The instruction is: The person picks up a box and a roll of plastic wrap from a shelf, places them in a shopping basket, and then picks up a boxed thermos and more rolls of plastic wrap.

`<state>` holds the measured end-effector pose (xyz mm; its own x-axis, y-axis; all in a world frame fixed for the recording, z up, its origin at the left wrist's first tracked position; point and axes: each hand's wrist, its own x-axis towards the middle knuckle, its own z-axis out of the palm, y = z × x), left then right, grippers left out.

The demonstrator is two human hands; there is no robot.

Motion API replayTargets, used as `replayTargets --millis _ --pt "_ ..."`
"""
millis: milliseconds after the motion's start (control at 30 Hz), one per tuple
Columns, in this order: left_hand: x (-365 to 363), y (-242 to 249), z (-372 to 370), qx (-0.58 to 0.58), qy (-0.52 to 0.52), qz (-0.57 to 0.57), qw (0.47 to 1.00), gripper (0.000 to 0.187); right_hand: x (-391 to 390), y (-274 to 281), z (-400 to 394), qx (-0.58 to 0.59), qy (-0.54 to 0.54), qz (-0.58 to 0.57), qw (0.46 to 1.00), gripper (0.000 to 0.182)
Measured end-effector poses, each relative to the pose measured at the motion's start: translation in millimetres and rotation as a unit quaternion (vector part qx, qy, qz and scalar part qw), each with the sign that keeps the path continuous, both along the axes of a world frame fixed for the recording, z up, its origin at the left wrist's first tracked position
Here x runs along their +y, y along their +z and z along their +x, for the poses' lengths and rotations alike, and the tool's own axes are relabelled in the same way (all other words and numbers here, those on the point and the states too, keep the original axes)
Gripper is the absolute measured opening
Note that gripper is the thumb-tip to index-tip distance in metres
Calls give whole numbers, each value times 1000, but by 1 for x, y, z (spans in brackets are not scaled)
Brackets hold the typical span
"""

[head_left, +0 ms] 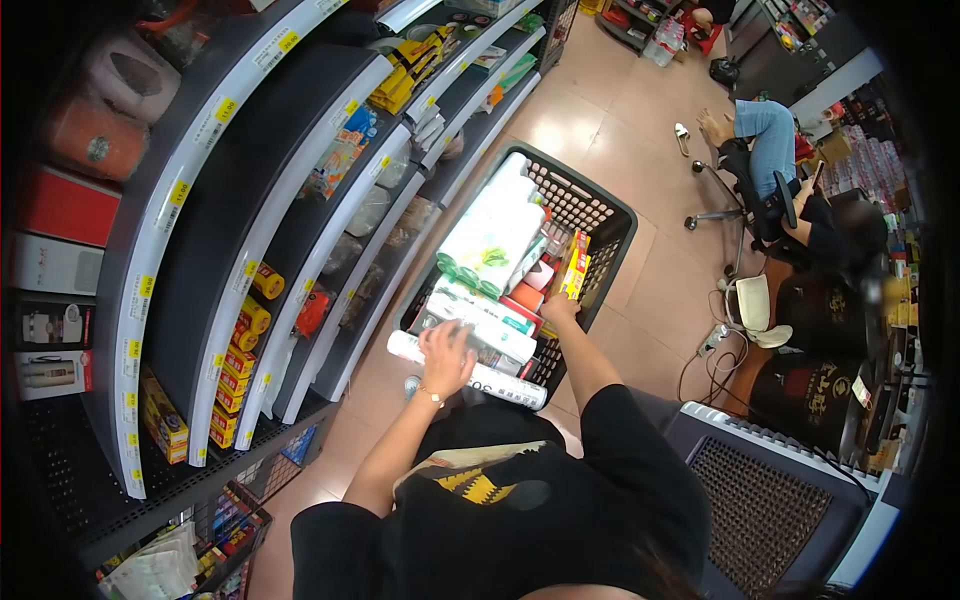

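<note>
A dark plastic basket (622,215) full of goods stands in front of my body. My left hand (447,357) rests over white rolls at the basket's near side, its fingers spread and slightly blurred. Under it lies a long white roll (500,385) with printed characters, across the near rim. My right hand (560,308) is inside the basket at the right, fingers closed at the lower end of a yellow and red box (575,265). Large white wrapped rolls (490,230) with green ends fill the far left part. Red and white packages lie between them and the yellow box.
Curved shelves (225,260) with price tags and yellow boxes (230,385) run along the left. A seated person (770,150) is on a wheeled chair at the right, near cables (710,350). A grey ribbed counter (760,500) stands at the lower right.
</note>
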<state>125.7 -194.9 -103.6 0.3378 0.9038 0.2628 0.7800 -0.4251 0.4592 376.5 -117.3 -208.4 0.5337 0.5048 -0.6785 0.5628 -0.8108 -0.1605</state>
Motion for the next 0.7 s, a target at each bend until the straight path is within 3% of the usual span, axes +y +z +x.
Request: replayTargets --millis 133,233,300,367,400,500,700 --pt "-21 5 -31 21 126 -11 992 55 0 -15 7 -18 35 7 999 62" --pt "-25 -1 -53 -26 234 -45 971 62 1 -24 9 -12 56 -9 998 63" --pt "-26 -19 -61 -132 340 -102 925 73 2 -21 8 -30 44 -27 998 64" --pt "-27 -44 -68 -225 458 -182 841 81 4 -1 4 -42 47 -44 997 59" --pt "-26 -41 -73 -569 429 -348 609 91 4 -2 6 -33 40 -29 998 58" --pt "-33 -43 -76 -526 453 -415 588 92 4 -5 14 -1 35 -7 999 54" --pt "-38 -61 -79 -544 428 -437 575 62 3 -13 11 -33 54 7 998 57"
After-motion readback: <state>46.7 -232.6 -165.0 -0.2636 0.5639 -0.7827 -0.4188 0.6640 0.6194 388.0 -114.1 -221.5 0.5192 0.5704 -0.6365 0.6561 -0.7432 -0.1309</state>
